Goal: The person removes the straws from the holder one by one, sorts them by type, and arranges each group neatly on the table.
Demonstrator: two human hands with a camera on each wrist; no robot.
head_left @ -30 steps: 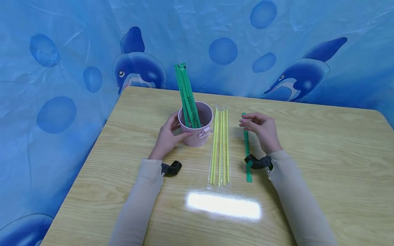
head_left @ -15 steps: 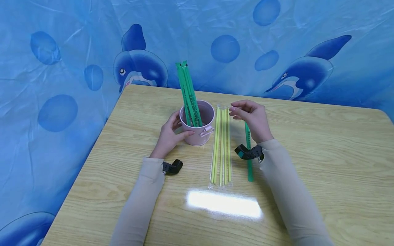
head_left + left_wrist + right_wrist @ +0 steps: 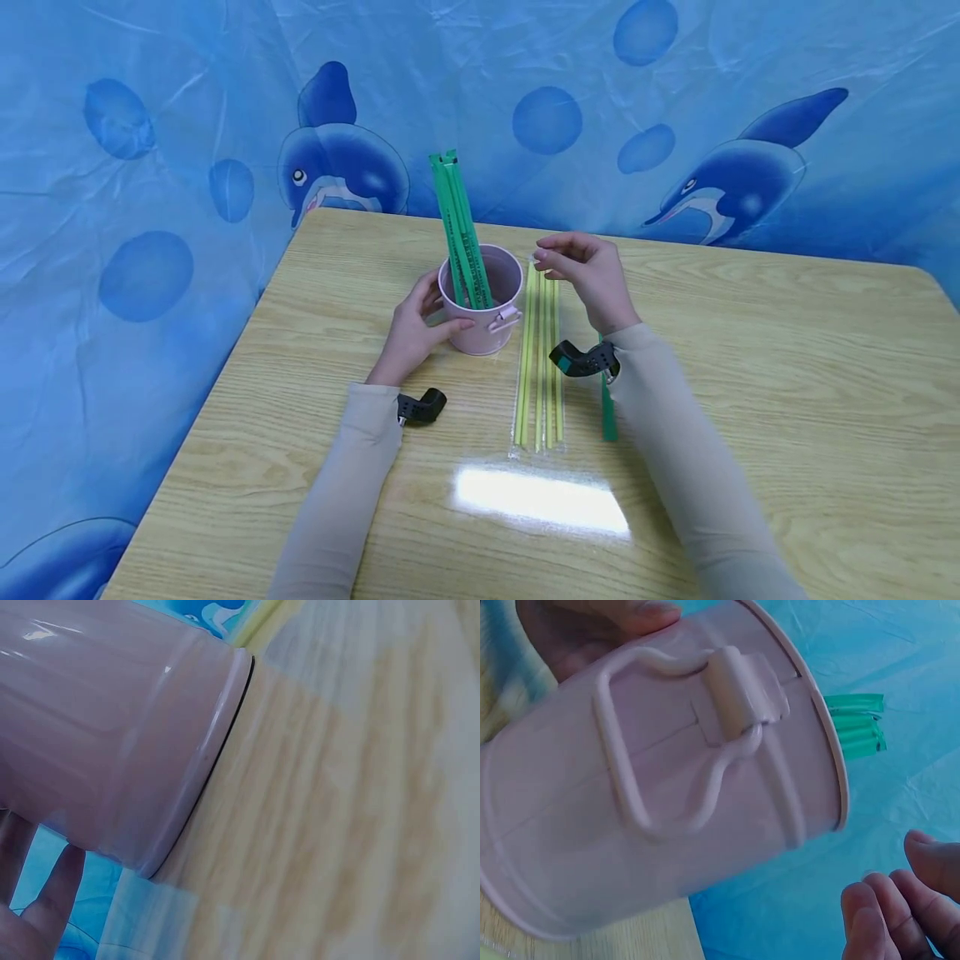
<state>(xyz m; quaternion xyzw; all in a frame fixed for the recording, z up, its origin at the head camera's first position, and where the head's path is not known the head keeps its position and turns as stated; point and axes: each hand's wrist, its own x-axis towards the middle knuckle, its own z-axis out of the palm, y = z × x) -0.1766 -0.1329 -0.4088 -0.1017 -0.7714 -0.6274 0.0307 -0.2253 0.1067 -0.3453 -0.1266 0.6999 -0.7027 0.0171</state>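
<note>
My left hand [image 3: 411, 333] grips a small pink bucket [image 3: 478, 337] from its left side, thumb in front and fingers behind. Several green-wrapped straws [image 3: 461, 225] lean inside it, their tops poking above the rim. My right hand [image 3: 588, 279] hovers over the far ends of several yellow straws [image 3: 538, 367] lying in clear wrappers right of the bucket. Nothing shows between its loosely bent fingers [image 3: 889, 911] and thumb in the right wrist view. One green-wrapped straw [image 3: 609, 412] lies under my right forearm, partly hidden. The bucket's wire handle [image 3: 619, 761] hangs at its side.
All of this is on a light wooden table [image 3: 787, 375], with a glare patch [image 3: 540, 500] near the front. A blue curtain [image 3: 480, 67] printed with dolphins hangs behind the far edge and along the left.
My right hand has moved left and away from me, from the single green straw to the far ends of the yellow straws. My left hand keeps its grip on the bucket.
</note>
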